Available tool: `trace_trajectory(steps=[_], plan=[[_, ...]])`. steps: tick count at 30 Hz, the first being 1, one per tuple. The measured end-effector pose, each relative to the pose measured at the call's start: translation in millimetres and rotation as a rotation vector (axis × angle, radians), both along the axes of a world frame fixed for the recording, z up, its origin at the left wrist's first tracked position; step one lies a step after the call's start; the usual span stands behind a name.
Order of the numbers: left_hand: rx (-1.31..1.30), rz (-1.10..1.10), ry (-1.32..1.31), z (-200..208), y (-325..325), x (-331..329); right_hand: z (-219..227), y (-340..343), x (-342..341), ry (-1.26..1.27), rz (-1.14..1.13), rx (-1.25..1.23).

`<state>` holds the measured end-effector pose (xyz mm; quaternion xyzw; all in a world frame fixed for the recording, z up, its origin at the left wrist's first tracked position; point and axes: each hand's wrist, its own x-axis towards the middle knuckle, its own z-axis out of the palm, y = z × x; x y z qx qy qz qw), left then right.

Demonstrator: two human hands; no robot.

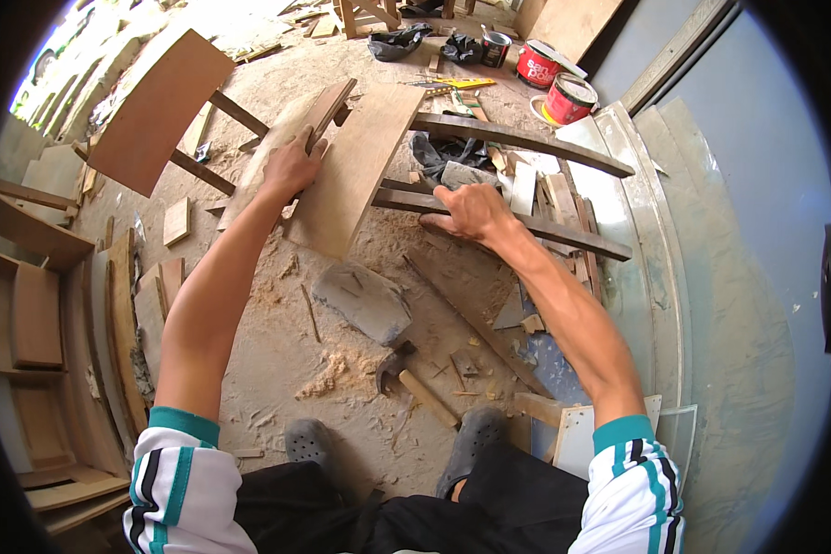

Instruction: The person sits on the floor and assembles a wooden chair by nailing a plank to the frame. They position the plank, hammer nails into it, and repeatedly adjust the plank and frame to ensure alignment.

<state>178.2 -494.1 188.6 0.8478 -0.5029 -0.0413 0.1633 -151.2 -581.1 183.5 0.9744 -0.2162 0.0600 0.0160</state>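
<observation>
A small wooden chair (pixel 360 171) is tipped over in front of me, with its curved plywood backrest (pixel 164 111) at the upper left. Two dark legs (pixel 526 148) stretch out to the right. My left hand (pixel 294 168) is closed around the edge of a panel in the chair's middle; its fingertips are partly hidden. Farther right, my right hand (pixel 474 212) grips the nearer dark leg (pixel 577 238), its fingers curled around it. Below the chair, a grey block (pixel 365 300) lies on the dusty ground. A claw hammer (pixel 425 395) with a wooden handle rests close to my feet.
Red paint cans (pixel 571 98) and a dark can (pixel 495 48) stand at the far right, near black plastic bags (pixel 399 42). A yellow-handled saw (pixel 452 83) lies beyond the legs. Glass sheets (pixel 651 212) lean at right; wooden shelving (pixel 37 314) stands left.
</observation>
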Motion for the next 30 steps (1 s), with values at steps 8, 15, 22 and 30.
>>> trace_trajectory(steps=[8,15,22,30], plan=[[-0.033,-0.040,0.029,10.6,10.4,-9.2,9.2,2.0,5.4,0.078,-0.014,0.004],[-0.062,-0.058,0.012,4.4,13.3,-9.2,45.0,-8.8,27.3,0.219,0.000,-0.069],[-0.042,-0.080,0.051,9.2,27.5,-10.9,21.6,16.5,21.7,0.116,-0.049,-0.022],[-0.671,-0.327,-0.169,11.0,76.5,-118.4,21.9,62.6,10.0,0.059,-0.153,0.147]])
